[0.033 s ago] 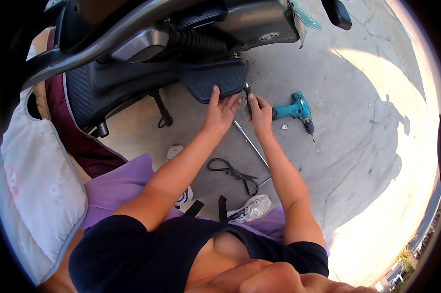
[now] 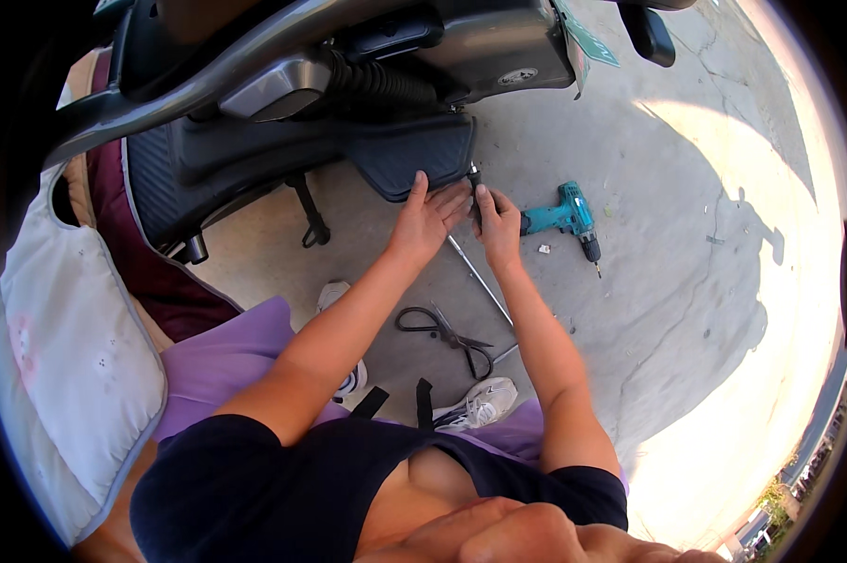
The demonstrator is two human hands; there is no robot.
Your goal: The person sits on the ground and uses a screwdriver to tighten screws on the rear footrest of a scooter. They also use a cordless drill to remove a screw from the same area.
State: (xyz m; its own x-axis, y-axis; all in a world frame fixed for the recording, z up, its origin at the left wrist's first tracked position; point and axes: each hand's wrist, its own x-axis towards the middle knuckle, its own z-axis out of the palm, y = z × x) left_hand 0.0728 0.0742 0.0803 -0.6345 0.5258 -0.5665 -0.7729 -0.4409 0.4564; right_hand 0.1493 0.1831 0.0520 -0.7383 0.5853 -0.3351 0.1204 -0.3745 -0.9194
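Observation:
A black ribbed footboard panel (image 2: 414, 145) juts from the scooter (image 2: 480, 47). My left hand (image 2: 428, 218) is at its lower edge, fingers stretched toward my right hand and thumb raised beside the panel. My right hand (image 2: 497, 220) is closed on a black-handled tool (image 2: 476, 188), held upright by the panel's right corner, with a short metal tip at the top. Just right of that hand, a teal cordless drill (image 2: 574, 211) lies on the concrete. A long metal rod (image 2: 480, 281) lies below the hands, next to black scissors (image 2: 447, 338).
The scooter's black stand (image 2: 309, 211) reaches the ground (image 2: 667, 263). A padded white-and-maroon cover (image 2: 76, 357) hangs at the left. My shoes (image 2: 480, 403) are near the scissors. Sunlit concrete lies at the right, beyond a shadow.
Both my hands sit very slightly lower in the picture, with my left thumb shifted a little right along the panel. The right hand keeps its hold on the tool.

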